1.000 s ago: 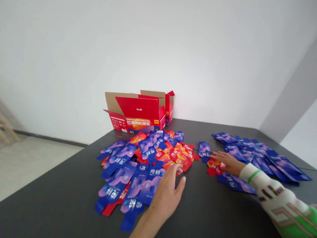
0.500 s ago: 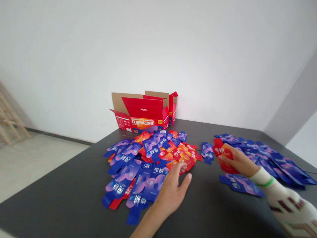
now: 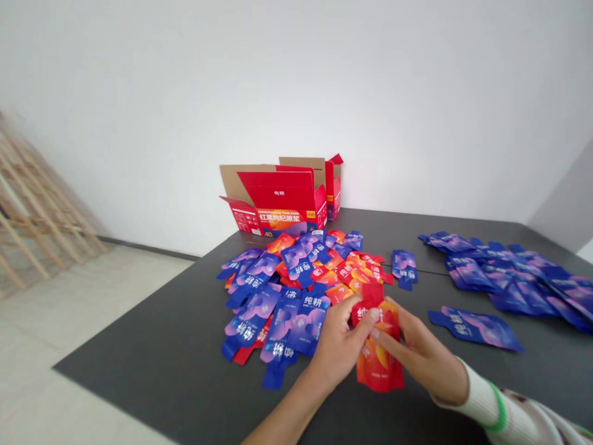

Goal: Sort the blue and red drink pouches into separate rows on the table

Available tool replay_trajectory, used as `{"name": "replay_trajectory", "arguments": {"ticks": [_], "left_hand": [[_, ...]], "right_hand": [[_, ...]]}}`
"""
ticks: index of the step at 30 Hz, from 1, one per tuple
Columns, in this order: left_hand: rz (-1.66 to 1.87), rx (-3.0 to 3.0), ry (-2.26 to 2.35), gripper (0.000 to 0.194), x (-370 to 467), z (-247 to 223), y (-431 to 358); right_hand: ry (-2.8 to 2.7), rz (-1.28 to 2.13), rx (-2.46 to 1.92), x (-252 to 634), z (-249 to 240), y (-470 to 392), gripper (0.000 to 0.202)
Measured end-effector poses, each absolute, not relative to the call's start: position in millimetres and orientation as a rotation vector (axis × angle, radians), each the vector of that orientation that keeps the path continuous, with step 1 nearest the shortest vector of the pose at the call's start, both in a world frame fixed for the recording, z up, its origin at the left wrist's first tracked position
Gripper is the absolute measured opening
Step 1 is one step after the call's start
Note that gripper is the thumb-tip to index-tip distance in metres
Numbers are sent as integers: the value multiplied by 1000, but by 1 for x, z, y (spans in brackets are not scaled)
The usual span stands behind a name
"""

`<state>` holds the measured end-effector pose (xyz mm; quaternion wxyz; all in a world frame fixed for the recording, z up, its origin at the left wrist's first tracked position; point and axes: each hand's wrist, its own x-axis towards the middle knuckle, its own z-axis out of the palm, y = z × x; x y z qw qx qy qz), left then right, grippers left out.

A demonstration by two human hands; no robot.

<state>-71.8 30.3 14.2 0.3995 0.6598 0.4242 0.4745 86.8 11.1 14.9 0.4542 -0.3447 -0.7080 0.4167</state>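
Observation:
Between both hands a red pouch (image 3: 378,364) with orange fruit pictures is held upright above the near part of the table. My left hand (image 3: 341,337) grips its left side, thumb across the front. From the right, my right hand (image 3: 424,352) pinches the same pouch, its thumb near the left one. Just behind and left of the hands spreads a mixed pile of blue pouches (image 3: 296,321) and red pouches (image 3: 354,272). A single blue pouch (image 3: 477,327) lies flat to the right of my right hand.
Two open red cartons (image 3: 287,198) stand at the back of the dark table (image 3: 185,358), against the wall. A heap of blue pouches (image 3: 509,272) covers the right side. One blue pouch (image 3: 404,266) lies between the heaps. Wooden slats (image 3: 37,210) lean at far left.
My right hand has brought the red pouch leftward and nearer. My left hand, open half a second ago, now grips that pouch too. The view has shifted slightly.

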Motion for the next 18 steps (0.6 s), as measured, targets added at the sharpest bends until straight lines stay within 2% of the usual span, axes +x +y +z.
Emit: {"name": "replay_trajectory", "arguments": {"ticks": [5, 12, 18], "left_hand": [[1100, 1665, 904, 32, -71, 20, 27], [1114, 1841, 1030, 39, -75, 15, 29], [928, 1791, 871, 34, -72, 23, 25]], "right_hand": [[-1820, 1009, -880, 92, 24, 10, 33], [-1757, 812, -934, 95, 21, 14, 54], [-1671, 926, -970, 92, 10, 16, 38]]}}
